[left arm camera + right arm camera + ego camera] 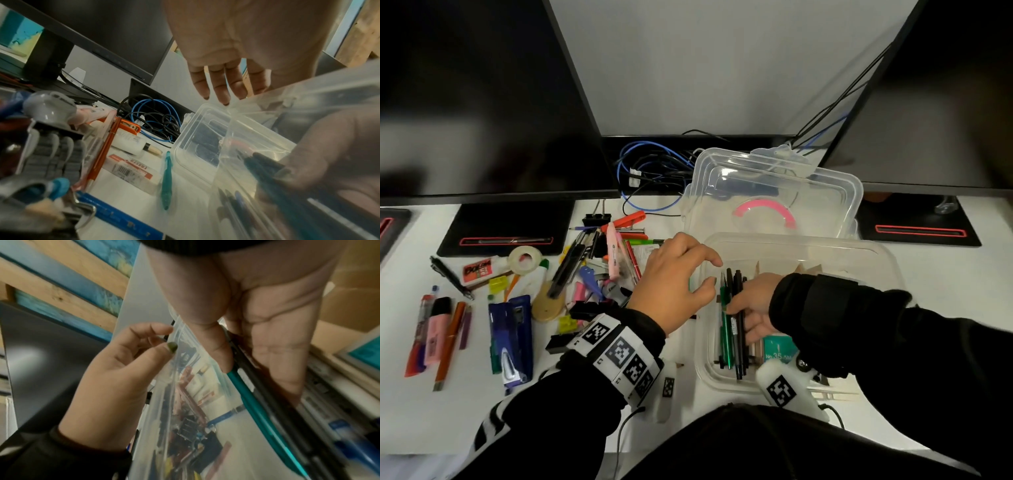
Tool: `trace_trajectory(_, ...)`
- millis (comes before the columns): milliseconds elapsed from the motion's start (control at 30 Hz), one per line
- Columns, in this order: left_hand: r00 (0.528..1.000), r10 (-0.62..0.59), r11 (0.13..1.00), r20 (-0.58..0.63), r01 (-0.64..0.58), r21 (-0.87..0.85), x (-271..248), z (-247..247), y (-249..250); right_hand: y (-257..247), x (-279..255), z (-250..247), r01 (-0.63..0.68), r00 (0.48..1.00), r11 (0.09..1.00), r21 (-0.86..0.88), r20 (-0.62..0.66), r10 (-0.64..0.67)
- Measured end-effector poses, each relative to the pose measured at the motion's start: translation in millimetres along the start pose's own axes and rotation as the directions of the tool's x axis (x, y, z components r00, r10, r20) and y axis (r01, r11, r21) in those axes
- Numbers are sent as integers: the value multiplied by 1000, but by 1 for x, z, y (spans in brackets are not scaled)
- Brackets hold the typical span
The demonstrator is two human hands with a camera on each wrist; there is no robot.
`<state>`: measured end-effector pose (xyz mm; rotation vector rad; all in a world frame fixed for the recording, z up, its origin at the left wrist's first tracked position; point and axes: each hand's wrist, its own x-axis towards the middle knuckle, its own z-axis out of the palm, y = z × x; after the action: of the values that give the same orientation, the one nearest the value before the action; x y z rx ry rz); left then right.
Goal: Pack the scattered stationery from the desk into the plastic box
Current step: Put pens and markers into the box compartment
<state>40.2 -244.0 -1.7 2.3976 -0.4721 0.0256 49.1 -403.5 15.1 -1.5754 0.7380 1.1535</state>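
Note:
The clear plastic box (883, 260) stands on the white desk, right of centre. Inside it my right hand (736, 318) grips a bundle of green and black pens (729, 346) lying along the left wall; the right wrist view shows the thumb (218, 350) pressed on the pens (257, 402). My left hand (678, 277) hovers over the box's left rim with loosely curved fingers and holds nothing, as the fingers (222, 91) show. Scattered stationery (599, 260) covers the desk to the left. A teal pen (166, 178) lies beside the box.
The box lid (774, 185) leans behind the box. Cables (647, 171) tangle at the back between two monitors. A tape roll (525, 258), an eraser (477, 270), a blue packet (512, 339) and markers (434, 332) lie at the left. A staples pack (779, 349) sits in the box.

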Motion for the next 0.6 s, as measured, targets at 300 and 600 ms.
trace_trajectory(300, 997, 41, 997, 63, -37, -66, 7, 1, -4, -9, 10, 7, -102, 993, 987, -125, -69, 94)
trace_trajectory(600, 997, 35, 994, 70, -28, -103, 7, 5, -10, -20, 0, -10, -82, 979, 929, -360, -204, 7)
